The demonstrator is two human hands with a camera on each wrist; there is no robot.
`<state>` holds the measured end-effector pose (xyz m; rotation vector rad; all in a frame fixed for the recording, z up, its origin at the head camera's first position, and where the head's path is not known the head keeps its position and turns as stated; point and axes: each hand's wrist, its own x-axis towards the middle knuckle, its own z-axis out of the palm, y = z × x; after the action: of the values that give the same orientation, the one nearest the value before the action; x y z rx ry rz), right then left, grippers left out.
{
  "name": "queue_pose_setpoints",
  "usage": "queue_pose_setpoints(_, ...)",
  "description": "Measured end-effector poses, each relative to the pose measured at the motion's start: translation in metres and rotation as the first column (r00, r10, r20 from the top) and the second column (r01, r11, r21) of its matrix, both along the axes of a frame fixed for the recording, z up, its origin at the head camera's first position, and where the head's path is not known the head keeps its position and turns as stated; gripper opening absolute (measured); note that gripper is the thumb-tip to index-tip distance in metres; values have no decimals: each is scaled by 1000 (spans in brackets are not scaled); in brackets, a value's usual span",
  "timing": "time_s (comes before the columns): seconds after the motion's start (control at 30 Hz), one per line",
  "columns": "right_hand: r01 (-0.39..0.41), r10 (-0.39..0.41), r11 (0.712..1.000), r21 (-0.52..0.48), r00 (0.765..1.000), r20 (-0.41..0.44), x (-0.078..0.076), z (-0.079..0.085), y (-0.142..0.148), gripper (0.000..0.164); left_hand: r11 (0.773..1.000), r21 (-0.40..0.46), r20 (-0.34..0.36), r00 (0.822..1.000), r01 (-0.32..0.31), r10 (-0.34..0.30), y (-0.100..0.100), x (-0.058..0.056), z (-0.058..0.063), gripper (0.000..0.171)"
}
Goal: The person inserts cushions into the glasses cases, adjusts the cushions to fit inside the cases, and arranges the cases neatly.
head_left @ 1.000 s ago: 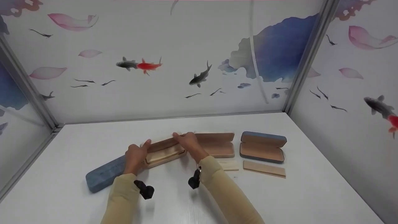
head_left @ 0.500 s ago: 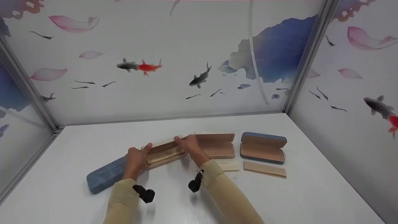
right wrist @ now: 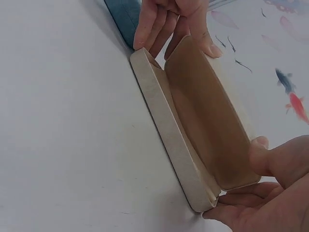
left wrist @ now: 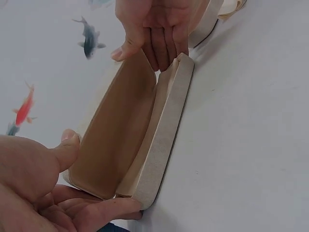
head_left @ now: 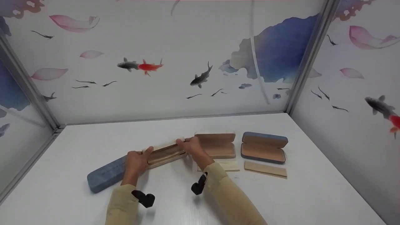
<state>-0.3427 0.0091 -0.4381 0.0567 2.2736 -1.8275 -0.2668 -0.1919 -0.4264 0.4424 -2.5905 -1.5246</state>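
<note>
A beige glasses case [head_left: 168,162] stands half open on the table between both hands, its tan-lined lid tilted up at the back. A folded cloth [head_left: 167,155] lies inside it. My left hand [head_left: 136,162] grips the case's left end, thumb on the lid [left wrist: 116,125] edge and fingers against the base. At the right end my right hand [head_left: 194,148] holds it likewise, thumb on the lid and fingers at the base's end, as the right wrist view shows. Beside the left hand, a closed blue glasses case [head_left: 106,175] lies partly hidden behind it.
To the right stand an open beige glasses case [head_left: 220,151] and an open blue glasses case [head_left: 263,153]. A cream folded cloth [head_left: 230,166] and a tan folded cloth [head_left: 265,169] lie in front of them. Printed walls enclose the white table [head_left: 175,200].
The lid of the held glasses case has tipped forward and down a little, both thumbs moving with it. The other cases and cloths have not moved.
</note>
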Motion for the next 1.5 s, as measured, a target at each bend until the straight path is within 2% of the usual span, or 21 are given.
queue_pose_setpoints(0.27, -19, 17, 998, -59, 1000, -25, 2, -9, 3, 53, 999, 15, 10, 1000, -29, 29, 2, 4, -2, 48)
queue_pose_setpoints(0.5, -16, 15, 1000, -12, 998, -55, 3, -16, 4, 38, 998, 25, 12, 999, -50, 50, 4, 8, -7, 68)
queue_pose_setpoints(0.73, -26, 26, 1000, 12, 998, -48, 3, -18, 5, 36, 997, 31, -22, 997, -67, 67, 6, 10, -11, 68)
queue_pose_setpoints(0.97, -71, 68, 997, -20, 992, -107, 5, -20, 8, 30, 996, 58, 24, 998, -66, 65, 7, 11, -11, 67)
queue_pose_setpoints(1.1, -66, 66, 998, 2, 988, -138, 4, -21, 8, 26, 997, 46, 12, 998, -67, 67, 7, 11, -11, 69)
queue_pose_setpoints(1.3, -68, 68, 998, 2, 989, -134, 2, -19, 8, 24, 997, 27, -33, 997, -67, 67, 7, 11, -13, 66)
queue_pose_setpoints(1.5, -69, 69, 998, 3, 987, -147, 3, -17, 9, 27, 997, 6, -60, 996, -73, 73, 9, 11, -14, 65)
